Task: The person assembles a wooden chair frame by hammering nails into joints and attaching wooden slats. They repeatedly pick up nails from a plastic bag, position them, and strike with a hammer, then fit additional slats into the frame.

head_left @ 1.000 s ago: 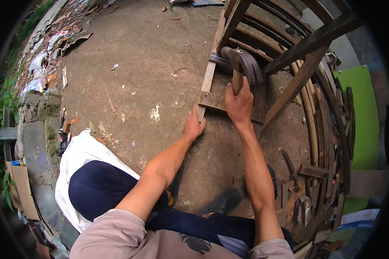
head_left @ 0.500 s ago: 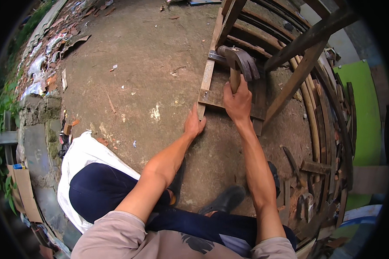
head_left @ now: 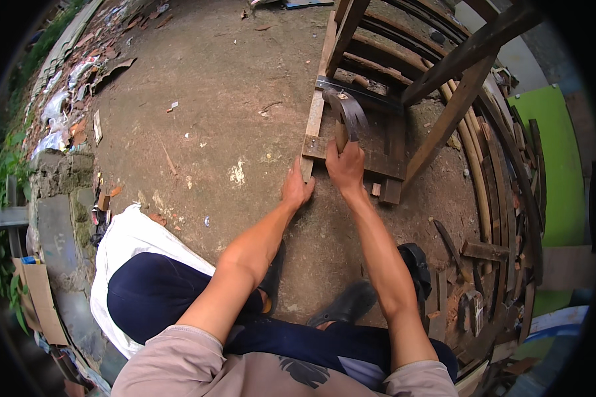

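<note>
A wooden frame [head_left: 314, 124] of light and dark timber lies ahead of me, slightly right of the middle. My left hand [head_left: 298, 187] is closed round the near end of its light side rail. Across that rail runs a short brown crosspiece [head_left: 316, 146] with small shiny spots, perhaps nail heads, near its left end. My right hand [head_left: 346, 165] grips the wooden handle of a claw hammer [head_left: 351, 114]. The dark metal head is just above the frame, right of the rail; whether it touches wood I cannot tell.
Dark slanting beams [head_left: 447, 126] rise at the right of the frame. Long planks and poles [head_left: 483, 172] lie beyond, beside a green panel [head_left: 551, 159]. A wood offcut [head_left: 485, 251] is at the lower right. On the left are a white sack [head_left: 129, 228], a block wall [head_left: 58, 228] and scattered rubble.
My right hand has brought the hammer left and nearer to me, closer to the rail and crosspiece. The left hand keeps its hold on the rail's end.
</note>
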`<state>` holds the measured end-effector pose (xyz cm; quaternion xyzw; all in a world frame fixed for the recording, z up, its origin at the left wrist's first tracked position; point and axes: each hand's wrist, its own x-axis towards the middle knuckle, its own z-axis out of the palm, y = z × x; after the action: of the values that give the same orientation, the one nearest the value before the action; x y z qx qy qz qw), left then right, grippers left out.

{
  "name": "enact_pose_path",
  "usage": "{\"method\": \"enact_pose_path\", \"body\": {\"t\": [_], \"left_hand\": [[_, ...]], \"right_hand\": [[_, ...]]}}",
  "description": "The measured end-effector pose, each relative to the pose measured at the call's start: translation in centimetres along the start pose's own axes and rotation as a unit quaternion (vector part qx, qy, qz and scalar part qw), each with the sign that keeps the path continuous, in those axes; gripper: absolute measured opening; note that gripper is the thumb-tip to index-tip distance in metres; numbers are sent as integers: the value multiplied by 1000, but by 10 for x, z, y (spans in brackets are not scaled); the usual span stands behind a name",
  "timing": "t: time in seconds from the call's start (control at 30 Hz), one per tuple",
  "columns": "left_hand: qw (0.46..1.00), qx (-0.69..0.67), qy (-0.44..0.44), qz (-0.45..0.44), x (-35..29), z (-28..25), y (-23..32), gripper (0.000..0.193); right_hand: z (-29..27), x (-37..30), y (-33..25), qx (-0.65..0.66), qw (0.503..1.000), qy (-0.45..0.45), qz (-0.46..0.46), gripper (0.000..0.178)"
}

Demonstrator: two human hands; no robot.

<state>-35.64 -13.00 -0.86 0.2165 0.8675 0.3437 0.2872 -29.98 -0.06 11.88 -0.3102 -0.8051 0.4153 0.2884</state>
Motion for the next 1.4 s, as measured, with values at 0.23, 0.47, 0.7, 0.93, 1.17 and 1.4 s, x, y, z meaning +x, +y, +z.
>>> {"method": "enact_pose_path", "body": {"t": [0.23, 0.47, 0.7, 0.93, 1.17, 1.4], "left_hand": [[1000, -9, 11, 15, 6, 0, -3, 86], [1000, -10, -20, -9, 3, 8, 1, 86], [1000, 14, 10, 15, 2, 7, -9, 87], [1000, -6, -14, -7, 0, 0, 0, 87], [999, -23, -23, -22, 4, 9, 1, 88], [1000, -17, 5, 23, 4, 10, -6, 86]], "right_hand": [[6, -7, 18, -144, 970, -160, 113, 35], [14, -22, 49, -139, 981, -115, 73, 34], [8, -17, 24, -54, 998, -15, 41, 32], [-5, -4, 29, -141, 970, -162, 111, 35], [2, -12, 51, -217, 937, -229, 147, 33], [19, -28, 35, -59, 995, -40, 65, 39]]}}
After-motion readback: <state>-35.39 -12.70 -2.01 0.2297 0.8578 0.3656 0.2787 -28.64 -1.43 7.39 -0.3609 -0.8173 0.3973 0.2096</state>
